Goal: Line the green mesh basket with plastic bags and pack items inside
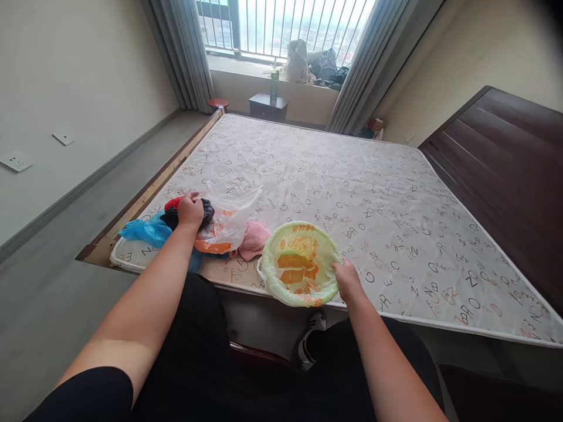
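Note:
My right hand [347,278] grips the right rim of a light green bin [332,241], which is tilted so its inside faces me. A translucent plastic bag [303,243] with orange print lines the bin and folds over its rim. My left hand [190,210] is closed on a crumpled black plastic bag [207,214] at the bed's near left corner. Around it lie a red bag [173,203], a blue plastic bag [147,230] and a clear white bag [229,214] with orange print. A pink cloth [255,239] sits between the white bag and the bin.
The mattress [316,170], patterned with letters, stretches ahead to a dark headboard [505,152] at right. A wooden bed rail [162,181] runs along its left. By the window stand a nightstand [269,105] with a green bottle [274,86] and bags on the sill.

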Action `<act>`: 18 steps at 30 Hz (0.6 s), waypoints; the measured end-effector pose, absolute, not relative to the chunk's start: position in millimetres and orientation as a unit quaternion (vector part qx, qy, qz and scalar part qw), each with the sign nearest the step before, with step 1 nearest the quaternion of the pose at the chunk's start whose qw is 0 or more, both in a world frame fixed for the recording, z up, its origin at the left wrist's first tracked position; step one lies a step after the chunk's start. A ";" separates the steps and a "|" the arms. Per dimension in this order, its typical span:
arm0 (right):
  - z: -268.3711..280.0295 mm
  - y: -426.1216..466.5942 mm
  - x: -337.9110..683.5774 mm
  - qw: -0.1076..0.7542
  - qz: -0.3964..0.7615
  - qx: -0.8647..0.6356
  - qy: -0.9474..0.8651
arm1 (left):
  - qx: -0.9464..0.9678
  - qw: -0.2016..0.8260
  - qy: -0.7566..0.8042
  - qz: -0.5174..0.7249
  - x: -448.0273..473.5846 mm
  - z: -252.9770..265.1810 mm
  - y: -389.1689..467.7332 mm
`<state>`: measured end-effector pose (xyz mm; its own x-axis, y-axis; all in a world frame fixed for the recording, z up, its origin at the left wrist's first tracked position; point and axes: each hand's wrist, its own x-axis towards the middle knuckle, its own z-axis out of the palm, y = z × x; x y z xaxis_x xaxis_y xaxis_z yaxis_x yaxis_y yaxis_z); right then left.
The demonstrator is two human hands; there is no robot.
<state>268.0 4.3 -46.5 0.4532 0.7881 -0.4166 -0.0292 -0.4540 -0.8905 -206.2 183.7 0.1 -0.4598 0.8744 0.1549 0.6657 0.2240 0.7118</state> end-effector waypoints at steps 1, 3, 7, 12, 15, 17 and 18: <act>-47.6 4.7 268.8 0.448 0.450 -0.726 -0.263 | 0.468 0.128 0.802 0.349 -226.2 -8.4 187.0; -49.2 6.3 269.5 0.440 0.446 -0.733 -0.264 | 0.431 0.151 0.849 0.265 -257.1 -27.5 188.0; -47.4 11.9 265.2 0.423 0.444 -0.742 -0.269 | 0.411 0.240 0.867 0.150 -287.6 -57.8 181.6; -42.5 18.6 256.0 0.408 0.450 -0.748 -0.268 | 0.416 0.234 0.866 0.149 -300.4 -65.9 189.0; -43.6 21.4 255.1 0.409 0.455 -0.747 -0.261 | 0.445 0.150 0.858 0.208 -303.9 -66.3 202.8; -44.9 22.4 255.8 0.407 0.453 -0.750 -0.258 | 0.476 0.090 0.831 0.273 -306.2 -70.2 212.6; -45.4 22.7 256.3 0.405 0.454 -0.751 -0.255 | 0.486 0.079 0.817 0.300 -307.5 -73.6 217.0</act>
<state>256.3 22.7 -45.4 0.4579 0.7513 -0.4754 0.0151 -0.5412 -0.8408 -307.5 217.0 -73.6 -0.5151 0.8414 0.1632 0.7471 0.3474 0.5667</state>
